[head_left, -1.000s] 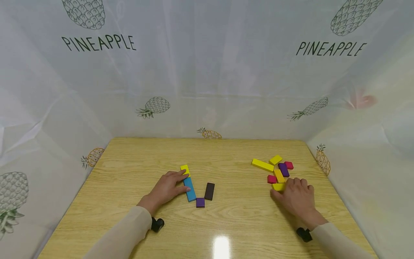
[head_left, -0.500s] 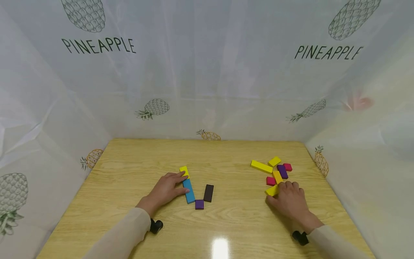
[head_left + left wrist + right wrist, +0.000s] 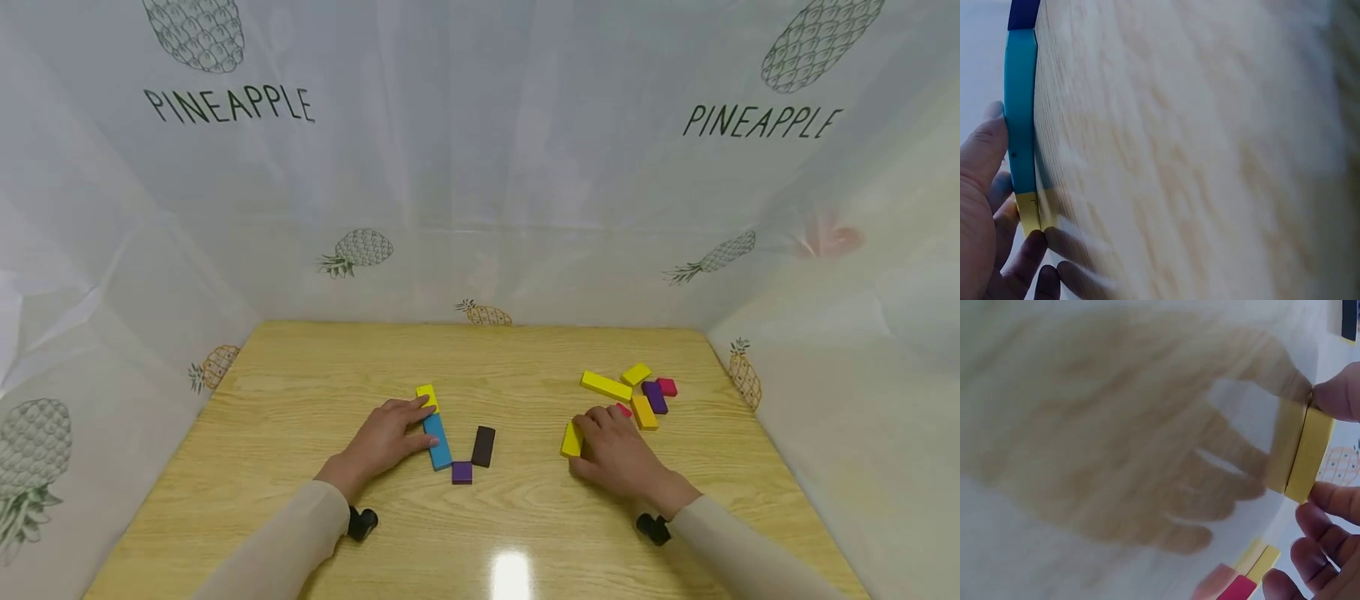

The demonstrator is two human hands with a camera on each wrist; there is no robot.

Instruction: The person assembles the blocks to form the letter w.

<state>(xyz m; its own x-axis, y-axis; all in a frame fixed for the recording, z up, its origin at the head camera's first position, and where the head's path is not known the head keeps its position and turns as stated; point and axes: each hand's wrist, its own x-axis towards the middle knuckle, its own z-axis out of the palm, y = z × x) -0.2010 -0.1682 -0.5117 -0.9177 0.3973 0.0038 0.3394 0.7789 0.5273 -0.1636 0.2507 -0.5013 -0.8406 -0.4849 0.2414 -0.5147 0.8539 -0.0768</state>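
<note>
In the head view, my left hand [image 3: 386,437] rests against a blue block [image 3: 438,442] and a small yellow block [image 3: 426,394] set end to end. Its thumb lies along the blue block [image 3: 1020,112] in the left wrist view, its fingers by the yellow one. A purple square block [image 3: 462,472] meets the blue block's near end, and a dark block [image 3: 483,447] slants up from the purple one's right corner. Right of these, my right hand [image 3: 618,454] pinches another yellow block [image 3: 572,439] between thumb and fingers; the right wrist view shows this yellow block [image 3: 1310,453] low over the tabletop.
On the wooden table's right side lie a long yellow block [image 3: 606,386], a short yellow block [image 3: 636,374], an orange block [image 3: 643,412], a purple block [image 3: 655,397] and a pink block [image 3: 667,387]. My right hand partly covers another pink block [image 3: 624,410]. A pineapple-print sheet [image 3: 480,167] surrounds the table.
My right hand has carried the yellow block leftward, away from the group on the right, and the block has turned more upright in view. The left hand has stayed in place.
</note>
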